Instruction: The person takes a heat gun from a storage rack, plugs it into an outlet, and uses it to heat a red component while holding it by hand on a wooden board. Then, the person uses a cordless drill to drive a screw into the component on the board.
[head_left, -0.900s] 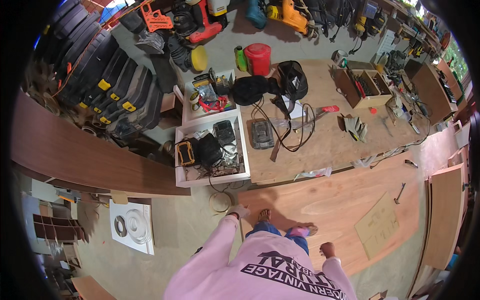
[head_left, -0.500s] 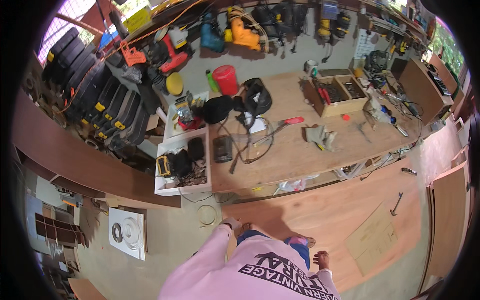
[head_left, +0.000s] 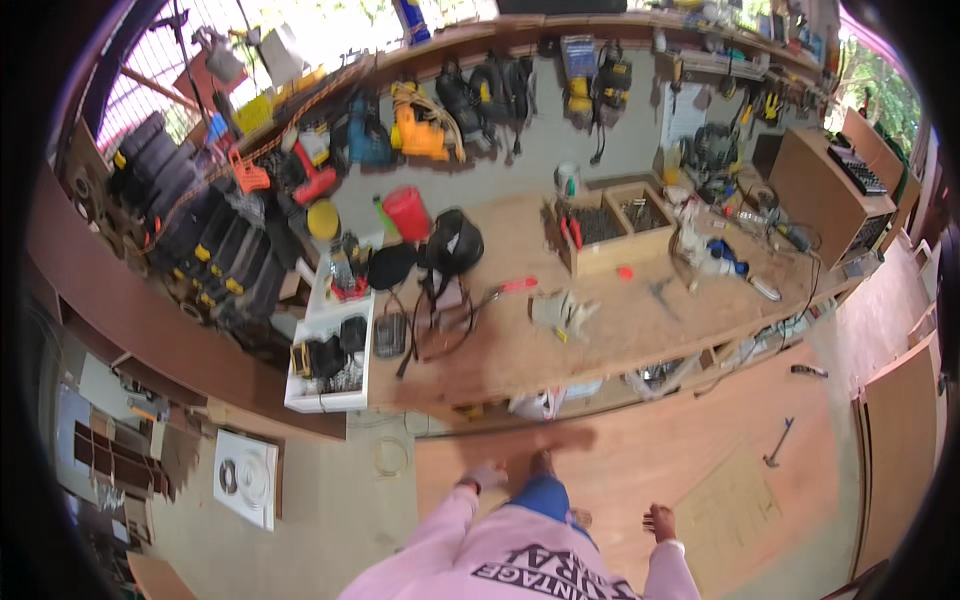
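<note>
Plywood sheet (head_left: 690, 430) lying on floor (head_left: 330, 510), L hand (head_left: 487, 476) & R hand (head_left: 659, 522) hanging above it, well apart.
L hand fingers pointing R-ward but blurring: can't tell if spread or together. R hand fingers curling loosely, hanging nr edge of tan panel (head_left: 735, 510), which is lying on the ply; hammer (head_left: 778, 443) lying nr panel's far corner. Labels: pink sweatshirt (head_left: 440, 560) showing bold dark lettering across front, partly folding out of view; white sheet (head_left: 683, 112) hanging on wall behind bench (head_left: 640, 340), its detail too small to read.
</note>
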